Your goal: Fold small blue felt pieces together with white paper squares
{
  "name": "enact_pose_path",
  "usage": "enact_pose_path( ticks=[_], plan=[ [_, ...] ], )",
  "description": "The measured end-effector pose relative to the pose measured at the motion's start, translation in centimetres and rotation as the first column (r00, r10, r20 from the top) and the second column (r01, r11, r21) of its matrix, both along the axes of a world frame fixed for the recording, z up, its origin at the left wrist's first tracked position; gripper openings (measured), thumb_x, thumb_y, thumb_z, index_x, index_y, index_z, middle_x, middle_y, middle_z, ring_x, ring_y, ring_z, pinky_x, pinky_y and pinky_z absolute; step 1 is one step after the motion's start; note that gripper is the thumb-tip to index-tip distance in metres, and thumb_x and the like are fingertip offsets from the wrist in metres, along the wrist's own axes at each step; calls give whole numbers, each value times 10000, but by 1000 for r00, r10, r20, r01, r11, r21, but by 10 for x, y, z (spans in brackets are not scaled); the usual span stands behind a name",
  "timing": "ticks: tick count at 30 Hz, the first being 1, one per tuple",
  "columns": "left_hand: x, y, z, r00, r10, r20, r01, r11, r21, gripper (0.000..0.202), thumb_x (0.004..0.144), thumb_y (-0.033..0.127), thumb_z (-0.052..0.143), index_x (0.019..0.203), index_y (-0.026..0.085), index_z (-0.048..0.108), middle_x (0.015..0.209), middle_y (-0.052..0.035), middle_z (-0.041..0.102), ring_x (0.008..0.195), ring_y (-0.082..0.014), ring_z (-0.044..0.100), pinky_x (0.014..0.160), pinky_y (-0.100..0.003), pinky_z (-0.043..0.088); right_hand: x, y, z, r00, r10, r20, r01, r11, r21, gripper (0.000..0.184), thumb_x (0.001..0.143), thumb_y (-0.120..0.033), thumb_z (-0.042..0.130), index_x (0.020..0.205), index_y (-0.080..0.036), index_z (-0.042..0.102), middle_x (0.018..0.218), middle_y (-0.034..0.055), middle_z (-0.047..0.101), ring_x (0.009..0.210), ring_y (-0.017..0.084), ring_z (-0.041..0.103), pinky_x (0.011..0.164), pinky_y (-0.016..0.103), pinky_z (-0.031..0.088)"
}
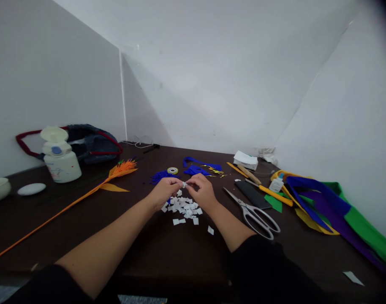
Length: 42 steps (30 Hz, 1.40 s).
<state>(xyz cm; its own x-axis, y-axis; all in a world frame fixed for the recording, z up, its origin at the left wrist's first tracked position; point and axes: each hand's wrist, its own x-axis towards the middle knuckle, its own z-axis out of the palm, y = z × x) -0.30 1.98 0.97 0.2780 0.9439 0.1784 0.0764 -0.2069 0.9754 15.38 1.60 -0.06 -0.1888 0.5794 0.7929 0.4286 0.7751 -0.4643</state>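
Note:
Between the fingertips of my left hand (165,192) and my right hand (203,192) is a small white paper piece (184,184). Both hands pinch it, one from each side, just above the table. Beneath them lies a loose pile of small white paper squares (182,206), partly hidden by my left hand. One lone square (210,230) lies near my right forearm. Blue cut strips (159,176) lie beyond my left hand, next to a small yellow-rimmed roll (172,170). Blue pieces with yellow bits (196,170) lie behind my right hand.
Scissors (254,213) lie right of my right forearm, with a glue bottle (276,183) and coloured sheets (335,202) beyond. An orange paper flower (123,168) on a long stem, a white water bottle (62,162) and a bag (94,143) are on the left. Walls enclose the table.

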Motion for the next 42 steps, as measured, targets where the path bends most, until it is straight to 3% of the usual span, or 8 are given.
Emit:
enact_pose_path(
  ticks=[6, 13, 25, 30, 37, 42],
  plan=[
    [1, 1, -2, 999, 12, -40, -11, 1000, 17, 203, 631, 330, 552, 630, 127, 567, 443, 55, 406, 412, -60, 335, 433, -197, 264, -1, -1, 1, 998, -33, 50, 35, 999, -40, 86, 673, -134, 498, 673, -190, 562, 719, 21, 513, 662, 131, 491, 610, 251, 418],
    [2, -2, 0, 992, 63, -106, -58, 997, 49, 207, 655, 330, 530, 613, 128, 551, 432, 63, 378, 419, -57, 298, 425, -189, 224, -2, -5, 3, 998, -14, 68, 19, 997, -76, 15, 658, -186, 558, 672, -180, 559, 724, 18, 526, 614, 114, 486, 596, 241, 412],
    [1, -2, 0, 990, 55, -129, -47, 997, 60, 246, 665, 377, 521, 620, 136, 535, 432, 65, 368, 417, -62, 293, 432, -195, 231, 0, 1, 3, 994, -45, -99, 14, 957, -291, 53, 655, -166, 510, 614, -171, 542, 631, -5, 534, 600, 114, 485, 562, 231, 399],
    [2, -3, 0, 991, 51, -128, -42, 996, 75, 245, 667, 378, 518, 606, 141, 526, 428, 64, 366, 418, -65, 297, 433, -197, 225, -2, -1, 4, 993, 42, -110, -67, 969, -237, 13, 626, -177, 566, 618, -174, 556, 713, 8, 509, 621, 110, 486, 536, 221, 406],
    [2, -4, 2, 987, 36, -157, -20, 995, 101, 238, 672, 368, 512, 608, 140, 530, 444, 62, 369, 432, -65, 297, 437, -194, 225, -7, 2, 1, 986, 32, -163, -75, 961, -265, 56, 600, -133, 565, 569, -170, 537, 746, 17, 476, 643, 112, 480, 501, 209, 397],
    [2, -5, 4, 983, 64, -173, -48, 994, 96, 236, 666, 370, 516, 618, 140, 536, 445, 59, 385, 427, -66, 305, 426, -193, 224, -5, 2, 2, 980, 34, -196, -92, 951, -294, 72, 612, -139, 548, 553, -171, 522, 725, 8, 487, 669, 118, 484, 566, 223, 405]
  ],
)
